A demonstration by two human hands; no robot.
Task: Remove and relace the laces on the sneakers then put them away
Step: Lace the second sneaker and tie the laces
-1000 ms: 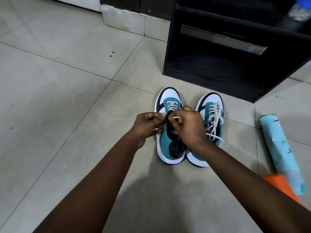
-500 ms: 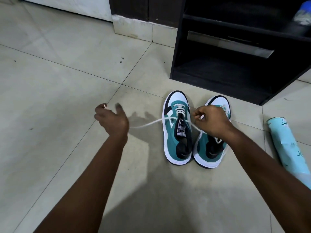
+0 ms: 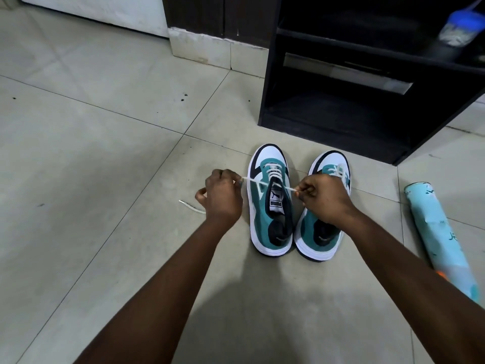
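Left sneaker on the floor just before the shelf, right sneaker touching its right side. My left hand and right hand, either side of the left sneaker, each pinch a run of its lace in curled fingers, the lace pulled taut across the tongue, its free tip on the floor left of that sneaker. Lace looks light, limp, likely to slip; I'd grip close to the eyelet and feed by the stiff tip.
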